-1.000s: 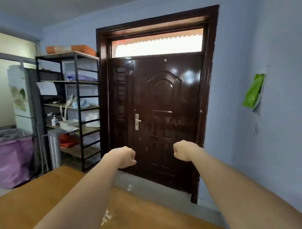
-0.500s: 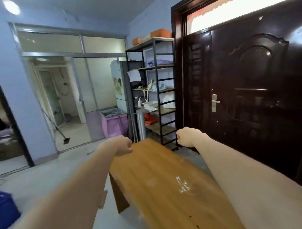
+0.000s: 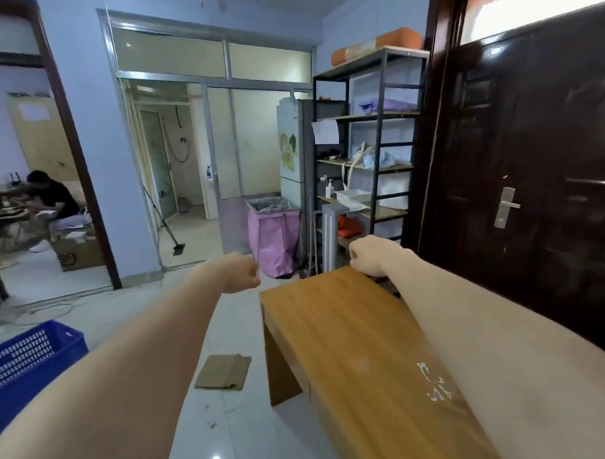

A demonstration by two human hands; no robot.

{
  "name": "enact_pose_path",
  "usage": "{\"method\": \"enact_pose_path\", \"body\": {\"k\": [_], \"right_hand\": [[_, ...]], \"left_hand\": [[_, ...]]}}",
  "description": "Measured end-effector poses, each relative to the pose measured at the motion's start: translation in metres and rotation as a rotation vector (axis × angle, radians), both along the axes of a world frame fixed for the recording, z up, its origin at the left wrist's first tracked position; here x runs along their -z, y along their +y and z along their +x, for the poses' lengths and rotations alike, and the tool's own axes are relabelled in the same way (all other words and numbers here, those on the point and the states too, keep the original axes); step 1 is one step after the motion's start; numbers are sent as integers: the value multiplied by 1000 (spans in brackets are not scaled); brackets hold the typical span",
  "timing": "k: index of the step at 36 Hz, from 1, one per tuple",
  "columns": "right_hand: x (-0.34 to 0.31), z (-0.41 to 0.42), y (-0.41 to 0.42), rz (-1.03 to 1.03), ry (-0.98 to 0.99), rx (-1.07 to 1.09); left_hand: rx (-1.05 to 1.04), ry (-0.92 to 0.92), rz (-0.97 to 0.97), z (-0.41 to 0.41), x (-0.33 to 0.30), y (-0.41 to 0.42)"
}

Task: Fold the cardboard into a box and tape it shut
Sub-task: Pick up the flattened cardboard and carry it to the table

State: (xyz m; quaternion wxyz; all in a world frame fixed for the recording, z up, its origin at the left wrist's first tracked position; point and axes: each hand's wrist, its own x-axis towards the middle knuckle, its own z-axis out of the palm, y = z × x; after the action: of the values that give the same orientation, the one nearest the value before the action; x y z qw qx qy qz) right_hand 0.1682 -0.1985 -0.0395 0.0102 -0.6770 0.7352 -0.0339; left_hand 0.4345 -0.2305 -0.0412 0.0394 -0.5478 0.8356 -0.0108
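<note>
A flat piece of brown cardboard (image 3: 223, 372) lies on the white floor tiles, just left of the wooden table (image 3: 360, 347). Both my arms are stretched out forward. My left hand (image 3: 239, 271) is a loose fist in the air above the floor, left of the table's far corner. My right hand (image 3: 370, 254) is a fist over the table's far end. Neither hand holds anything. No tape is in view.
A blue plastic crate (image 3: 28, 359) sits at the lower left. A black metal shelf rack (image 3: 370, 151) and a pink bin (image 3: 274, 233) stand beyond the table, a dark door (image 3: 532, 169) to the right. A person sits in the far-left room.
The view has swung left and down, from the dark door to the room and floor. The cardboard and blue crate have come into sight. Both fists stay closed and outstretched.
</note>
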Motion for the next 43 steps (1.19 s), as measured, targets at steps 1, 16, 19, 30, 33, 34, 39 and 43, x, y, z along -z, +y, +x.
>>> {"method": "enact_pose_path", "body": {"k": [1,16,19,30,33,34,39,43], "right_hand": [[1,5,-6,12,16,-15],[30,78,-127,91,75,-170],[44,78,-163,122,79,-171],[54,78,-327,105,-34,-237],[53,77,-364,122,-19,-252],[54,77,-375,125,-15,-257],[65,81,-429,161,-28,-284],[78,90,-466,189,-35,-299]], "left_hand": [[-1,5,5,4,2,-6],[-62,-67,37,64,43,-119],[-84,-59,69,66,52,-146],[-153,-101,62,61,44,-276],[-150,-66,54,53,38,-311],[-152,-58,54,51,39,-321],[-194,-62,119,58,58,-360],[-266,-101,185,77,75,-387]]}}
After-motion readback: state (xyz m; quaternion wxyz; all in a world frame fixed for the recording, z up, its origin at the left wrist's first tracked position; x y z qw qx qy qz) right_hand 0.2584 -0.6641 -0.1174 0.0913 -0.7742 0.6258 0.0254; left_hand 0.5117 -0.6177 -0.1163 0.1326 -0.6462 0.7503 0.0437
